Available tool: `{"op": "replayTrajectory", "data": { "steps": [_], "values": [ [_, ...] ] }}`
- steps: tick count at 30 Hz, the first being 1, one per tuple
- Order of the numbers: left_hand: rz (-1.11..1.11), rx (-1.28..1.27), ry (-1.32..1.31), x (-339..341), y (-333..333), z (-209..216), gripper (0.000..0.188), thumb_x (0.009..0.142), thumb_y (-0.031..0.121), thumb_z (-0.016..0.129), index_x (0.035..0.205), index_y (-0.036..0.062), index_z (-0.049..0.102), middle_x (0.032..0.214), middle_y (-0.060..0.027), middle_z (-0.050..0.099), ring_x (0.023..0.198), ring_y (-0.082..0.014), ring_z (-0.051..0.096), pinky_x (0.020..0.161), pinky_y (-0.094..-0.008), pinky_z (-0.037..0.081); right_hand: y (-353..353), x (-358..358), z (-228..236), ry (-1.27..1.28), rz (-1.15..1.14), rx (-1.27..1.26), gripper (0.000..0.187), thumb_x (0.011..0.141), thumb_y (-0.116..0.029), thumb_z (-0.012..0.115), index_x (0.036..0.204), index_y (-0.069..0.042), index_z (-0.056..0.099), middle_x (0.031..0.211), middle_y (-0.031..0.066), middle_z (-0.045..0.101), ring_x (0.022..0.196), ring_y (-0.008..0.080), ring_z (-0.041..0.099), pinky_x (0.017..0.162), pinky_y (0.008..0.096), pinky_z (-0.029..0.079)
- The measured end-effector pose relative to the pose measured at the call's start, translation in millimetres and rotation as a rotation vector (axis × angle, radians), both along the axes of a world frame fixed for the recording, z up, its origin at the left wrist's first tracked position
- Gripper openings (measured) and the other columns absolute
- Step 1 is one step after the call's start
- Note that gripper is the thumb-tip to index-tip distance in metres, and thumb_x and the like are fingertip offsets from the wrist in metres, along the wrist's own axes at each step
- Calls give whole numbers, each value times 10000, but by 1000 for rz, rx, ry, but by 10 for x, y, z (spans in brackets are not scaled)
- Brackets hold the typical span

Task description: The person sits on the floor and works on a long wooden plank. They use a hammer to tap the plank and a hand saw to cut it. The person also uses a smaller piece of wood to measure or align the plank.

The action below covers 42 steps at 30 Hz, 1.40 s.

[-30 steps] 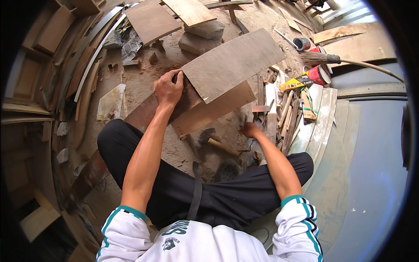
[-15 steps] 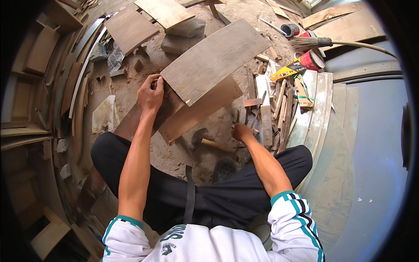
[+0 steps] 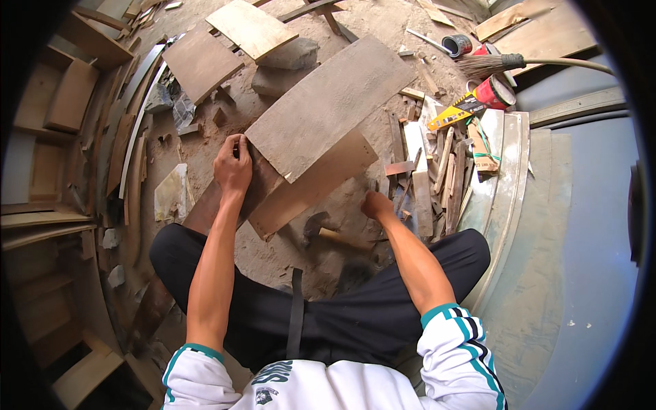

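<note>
My left hand (image 3: 233,164) is closed, its curled fingertips against the left corner of a grey-brown wooden panel (image 3: 331,106). Anything pinched there is too small to tell. Under the panel a lighter board (image 3: 318,183) stands on edge, and a dark brown board (image 3: 258,179) runs beneath my left hand. My right hand (image 3: 377,205) is a fist to the right of the lighter board. A short dark tip rises from it; the rest is hidden. Between my knees a hammer (image 3: 338,238) with a wooden handle lies on the dirt floor.
Wood offcuts (image 3: 444,171) lie heaped on the right, beside a yellow handsaw (image 3: 454,111), a red can (image 3: 493,92) and a straw broom (image 3: 488,65). Behind the panel are stone blocks (image 3: 287,65) and loose boards (image 3: 203,63). Wooden shelving (image 3: 48,225) lines the left.
The view has shifted slightly. My right hand has drawn a little left, away from the offcuts. My left hand stays by the panel's corner.
</note>
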<state>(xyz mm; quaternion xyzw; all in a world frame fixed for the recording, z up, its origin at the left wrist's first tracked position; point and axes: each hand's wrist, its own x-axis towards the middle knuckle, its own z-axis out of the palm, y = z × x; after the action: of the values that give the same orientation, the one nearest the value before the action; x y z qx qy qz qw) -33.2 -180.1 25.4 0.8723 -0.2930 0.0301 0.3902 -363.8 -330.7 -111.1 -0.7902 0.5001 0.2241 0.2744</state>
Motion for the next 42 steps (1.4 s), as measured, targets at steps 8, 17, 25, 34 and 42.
{"op": "replayTrajectory", "data": {
  "steps": [8,17,25,34,42],
  "values": [
    [95,-72,90,46,14,-27,398,1019,470,540,980,102,688,841,-132,732,780,-350,704,674,-443,514,-77,-183,-189,-131,-87,-63,255,868,-234,573,985,-55,712,1041,225,703,1034,419,665,885,491,530],
    [41,-108,112,-8,-135,-80,395,998,455,578,1014,79,697,868,-130,745,812,-297,728,710,-405,538,-527,-785,-503,-491,-418,-231,205,905,-238,612,925,-60,712,857,158,726,743,256,708,626,383,546],
    [44,-160,101,-9,-16,-50,366,983,435,623,1042,83,707,893,-94,736,833,-225,705,747,-362,532,-420,-1600,152,-371,-934,44,193,962,-186,580,1038,-28,661,814,67,713,593,142,642,458,315,484],
    [-64,-362,138,31,86,-99,322,974,343,679,1082,40,697,985,-78,718,906,-170,680,812,-302,541,661,-1876,-219,-161,-854,-357,154,882,-185,628,857,-89,745,841,123,747,716,286,726,713,400,564],
    [-82,-329,124,-84,162,-25,319,956,336,700,1065,36,698,993,-97,718,963,-203,680,866,-336,521,93,-2148,-239,-156,-817,-711,158,858,-217,648,911,-114,755,923,185,734,896,385,700,820,456,542]
  ]
}}
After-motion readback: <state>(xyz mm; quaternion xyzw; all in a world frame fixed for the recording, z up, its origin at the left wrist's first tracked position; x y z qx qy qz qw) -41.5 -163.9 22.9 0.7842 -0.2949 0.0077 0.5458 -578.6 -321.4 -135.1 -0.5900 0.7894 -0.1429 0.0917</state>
